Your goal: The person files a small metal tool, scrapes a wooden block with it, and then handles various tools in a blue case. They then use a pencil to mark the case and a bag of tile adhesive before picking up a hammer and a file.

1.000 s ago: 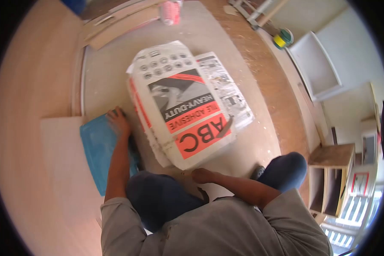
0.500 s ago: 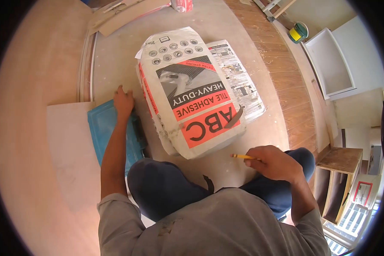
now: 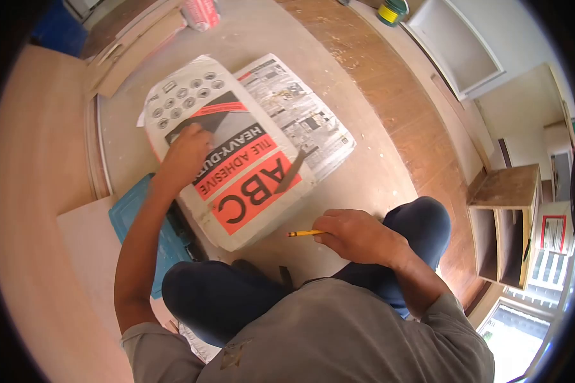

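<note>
A pale bag of tile adhesive lies flat on the floor before me, its print upside down. My left hand is over the bag's printed middle, its fingers curled; anything inside them is hidden. A dark narrow strip rests across the bag's near right corner. My right hand, closed, grips a yellow pencil above my lap, the tip pointing left. Below my left forearm is a blue plastic case, partly covered by the arm.
Printed paper sheets stick out from the bag's right side. Cardboard and a red-and-white bag lie at the far left. To the right are a green bucket, a white open box frame and a wooden cabinet.
My left hand has lifted from the blue case and moved up and right over the bag, its fingers now curled. The right hand still holds the pencil. My view has shifted and turned.
</note>
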Action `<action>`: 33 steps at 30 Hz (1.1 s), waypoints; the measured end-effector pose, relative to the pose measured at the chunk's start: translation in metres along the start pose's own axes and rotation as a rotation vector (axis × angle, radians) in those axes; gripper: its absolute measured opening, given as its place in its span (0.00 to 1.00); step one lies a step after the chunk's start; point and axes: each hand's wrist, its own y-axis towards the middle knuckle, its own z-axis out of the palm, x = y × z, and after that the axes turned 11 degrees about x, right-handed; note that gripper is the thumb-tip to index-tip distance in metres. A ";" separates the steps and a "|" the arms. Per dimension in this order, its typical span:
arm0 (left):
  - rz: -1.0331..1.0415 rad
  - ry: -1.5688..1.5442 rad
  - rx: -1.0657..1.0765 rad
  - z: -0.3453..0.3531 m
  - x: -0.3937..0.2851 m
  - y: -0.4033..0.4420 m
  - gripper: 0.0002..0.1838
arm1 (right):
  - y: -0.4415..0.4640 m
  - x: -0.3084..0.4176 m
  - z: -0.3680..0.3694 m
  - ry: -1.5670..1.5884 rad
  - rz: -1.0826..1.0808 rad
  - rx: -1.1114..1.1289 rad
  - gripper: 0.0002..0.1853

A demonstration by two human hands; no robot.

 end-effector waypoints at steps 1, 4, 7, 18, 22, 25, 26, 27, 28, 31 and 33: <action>-0.072 -0.105 0.004 -0.004 -0.001 0.001 0.10 | -0.004 -0.001 -0.001 -0.020 0.012 -0.007 0.08; -0.118 -0.237 0.019 0.005 0.007 0.021 0.06 | -0.011 -0.005 -0.006 -0.036 -0.011 0.021 0.10; -0.069 -0.223 -0.071 0.001 0.011 0.010 0.06 | -0.009 -0.009 -0.009 -0.079 -0.072 -0.011 0.09; -0.648 -1.218 -1.090 0.004 0.024 -0.235 0.10 | 0.012 -0.021 -0.016 -0.077 -0.113 -0.147 0.05; -0.800 -1.573 -1.173 0.115 -0.034 -0.352 0.08 | 0.017 -0.029 -0.019 0.203 -0.077 0.012 0.07; -0.986 -1.813 -1.270 0.198 -0.083 -0.394 0.10 | 0.028 -0.031 -0.018 0.422 0.003 -0.049 0.09; -1.110 -1.823 -1.243 0.211 -0.098 -0.388 0.11 | 0.036 -0.033 -0.020 0.450 -0.016 -0.074 0.10; -1.212 -2.004 -1.238 0.228 -0.106 -0.387 0.12 | 0.043 -0.038 -0.020 0.514 -0.021 -0.118 0.11; -1.330 -2.044 -1.192 0.245 -0.112 -0.382 0.14 | 0.049 -0.040 -0.021 0.606 -0.059 -0.134 0.11; -1.381 -2.171 -1.069 0.239 -0.123 -0.351 0.23 | 0.069 -0.029 -0.018 0.732 -0.101 -0.154 0.11; -1.351 -2.167 -1.055 0.223 -0.118 -0.355 0.24 | 0.080 -0.022 -0.013 0.770 -0.109 -0.186 0.10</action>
